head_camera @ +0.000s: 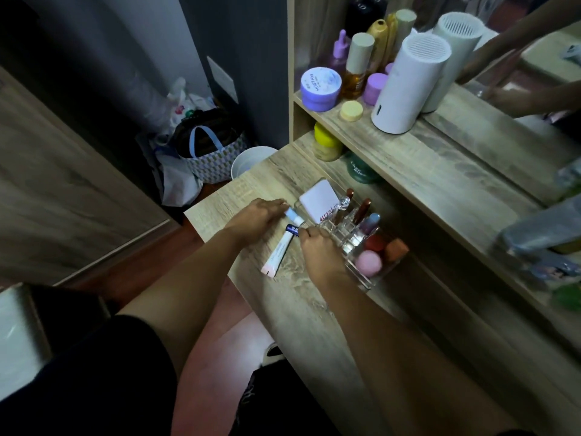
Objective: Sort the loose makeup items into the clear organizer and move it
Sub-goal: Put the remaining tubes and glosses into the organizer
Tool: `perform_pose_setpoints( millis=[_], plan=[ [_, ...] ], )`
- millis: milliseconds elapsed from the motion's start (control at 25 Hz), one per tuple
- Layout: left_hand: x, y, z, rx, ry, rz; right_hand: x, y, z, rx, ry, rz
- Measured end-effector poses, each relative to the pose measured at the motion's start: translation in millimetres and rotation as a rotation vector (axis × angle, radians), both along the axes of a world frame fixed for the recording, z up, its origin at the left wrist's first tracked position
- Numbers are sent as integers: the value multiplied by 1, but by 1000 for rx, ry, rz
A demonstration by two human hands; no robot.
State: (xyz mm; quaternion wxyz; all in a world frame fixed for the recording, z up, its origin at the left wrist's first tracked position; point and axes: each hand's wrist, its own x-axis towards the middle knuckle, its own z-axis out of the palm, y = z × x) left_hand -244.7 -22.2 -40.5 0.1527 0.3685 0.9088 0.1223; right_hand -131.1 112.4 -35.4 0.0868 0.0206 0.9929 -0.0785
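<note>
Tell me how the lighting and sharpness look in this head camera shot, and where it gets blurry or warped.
Head view: dim overall, corners darkened; sharpest around the left hand and clear organizer mid-frame; items at the right edge are smeared with blur; wide-angle distortion bends the table edge and shelf; the mirror shows a dark reflection of an arm.

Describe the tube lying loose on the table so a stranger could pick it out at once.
Start at the clear organizer on the wooden table. Just left of it, below the left hand, lies a long white tube with a dark blue cap. It lies flat outside the organizer; the lipsticks stand upright inside.
</note>
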Motion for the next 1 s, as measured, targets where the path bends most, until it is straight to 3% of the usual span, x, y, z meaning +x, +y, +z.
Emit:
perform_pose_setpoints(
  millis=[400,560,680,840,1000],
  plan=[
    [-5,9,5,-66,-2,69,-16,-10,-2,64,19,-96],
    [-6,-3,17,44,-58,167,-14,-8,6,-3,89,-111],
    [-6,-10,33,205,-60,229,1,0,17,-164,195,-224],
    [13,-1,51,499,-155,404,42,23,28,-572,367,-432],
    [46,20,58,644,-211,394,69,51,32,-853,601,-703]
  ],
)
